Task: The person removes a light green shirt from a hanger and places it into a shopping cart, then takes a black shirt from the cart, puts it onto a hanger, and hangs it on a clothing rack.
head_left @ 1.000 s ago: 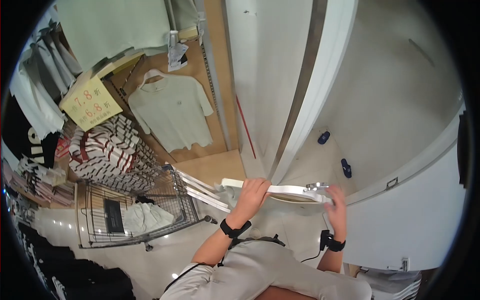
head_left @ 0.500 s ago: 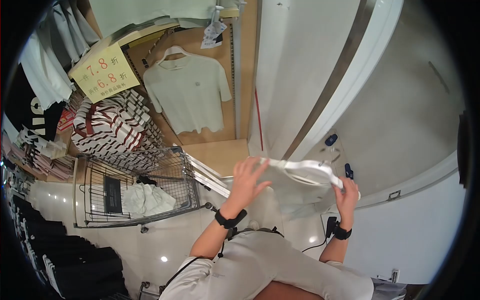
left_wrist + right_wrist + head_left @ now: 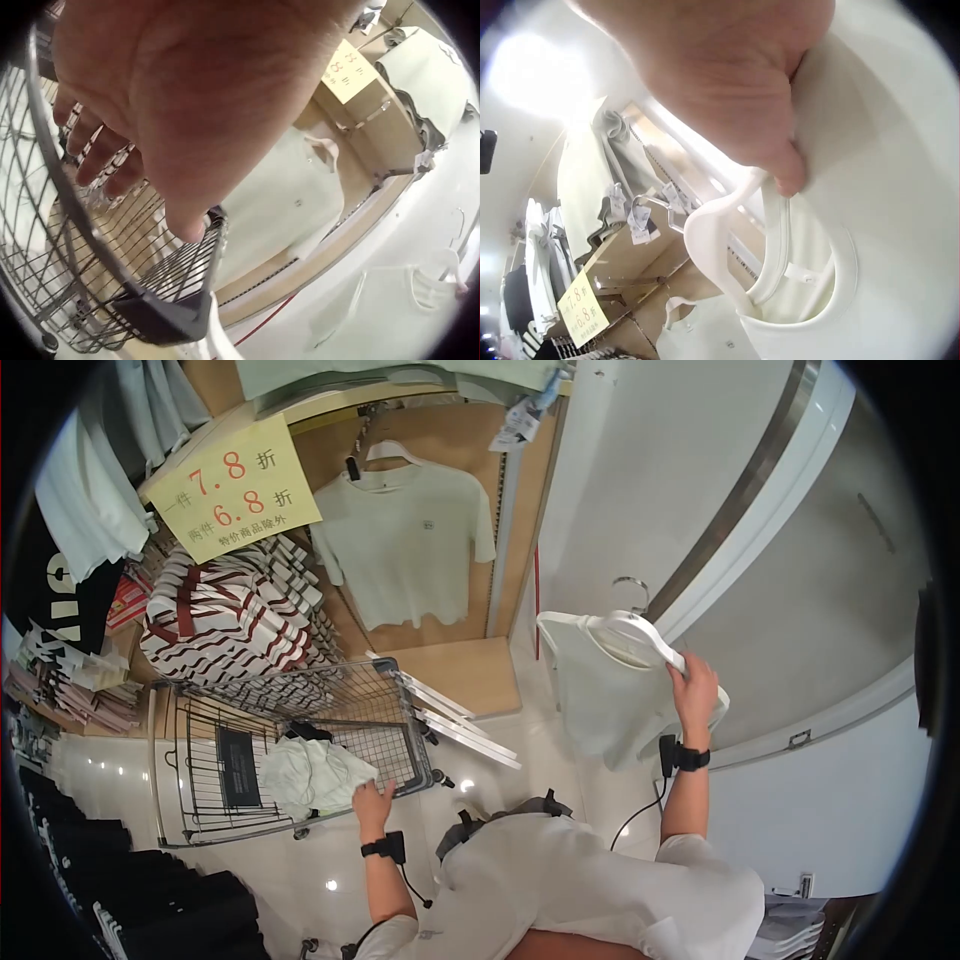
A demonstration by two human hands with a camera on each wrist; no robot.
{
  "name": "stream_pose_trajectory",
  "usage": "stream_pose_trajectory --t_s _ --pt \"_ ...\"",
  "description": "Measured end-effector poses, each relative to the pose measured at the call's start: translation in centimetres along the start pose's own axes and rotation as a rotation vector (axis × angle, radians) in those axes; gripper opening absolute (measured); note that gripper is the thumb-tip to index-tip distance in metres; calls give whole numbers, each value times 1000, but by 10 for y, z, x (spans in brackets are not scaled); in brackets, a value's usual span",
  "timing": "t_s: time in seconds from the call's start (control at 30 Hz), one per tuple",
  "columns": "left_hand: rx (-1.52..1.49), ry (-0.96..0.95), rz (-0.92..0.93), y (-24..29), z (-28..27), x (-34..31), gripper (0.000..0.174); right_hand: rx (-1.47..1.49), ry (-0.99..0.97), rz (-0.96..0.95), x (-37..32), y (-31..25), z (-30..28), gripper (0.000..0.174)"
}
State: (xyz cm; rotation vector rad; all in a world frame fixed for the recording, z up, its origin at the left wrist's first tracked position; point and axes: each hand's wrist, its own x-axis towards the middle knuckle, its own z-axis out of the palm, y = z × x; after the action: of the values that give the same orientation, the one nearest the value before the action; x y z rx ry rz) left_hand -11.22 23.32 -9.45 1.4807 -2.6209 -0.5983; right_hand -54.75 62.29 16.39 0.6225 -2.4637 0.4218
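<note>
Left hand, lower left of centre: grip slack, fingers apart, near dark grey wire shopping cart holding crumpled pale cloth. Right hand, right of centre: grip clamped on white plastic hanger bearing pale green T-shirt; best kept level. Glossy tiled floor, centre: likely swinging room, bounded by cart and white door frame

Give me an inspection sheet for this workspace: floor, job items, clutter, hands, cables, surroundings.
Surface: shiny floor, reflecting lights.
Job items: pale T-shirt on white hanger; crumpled pale garment in shopping cart.
Clutter: white bars beside the cart.
Hands: left hand at the cart's edge, contact unclear; right hand grips the hanger.
Cables: black cable at left wrist, second cable at right.
Surroundings: yellow sign, striped shirts, displayed T-shirt.
</note>
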Motion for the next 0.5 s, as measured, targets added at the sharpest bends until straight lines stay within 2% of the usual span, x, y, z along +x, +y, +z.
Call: stream_pose_trajectory --t_s 0.07,0.1,0.17,0.3,0.37,0.5 --pt "66 -167 -103 -17 22 -9 63 41 -4 -18 16 -20 25 25" --pt "66 -169 -110 -23 33 -17 63 44 -9 -23 27 -35 34 25" --pt "162 43 85 -29 48 -28 58 31 -66 -8 49 -72 54 22" --pt "49 -2 -4 -24 48 -24 54 25 -91 -89 88 -114 129 23" --pt "69 178 49 -25 58 -26 49 76 -118 -111 116 -140 149 24" --pt "100 191 9 -19 55 -26 45 194 -200 -120 159 -187 175 32"
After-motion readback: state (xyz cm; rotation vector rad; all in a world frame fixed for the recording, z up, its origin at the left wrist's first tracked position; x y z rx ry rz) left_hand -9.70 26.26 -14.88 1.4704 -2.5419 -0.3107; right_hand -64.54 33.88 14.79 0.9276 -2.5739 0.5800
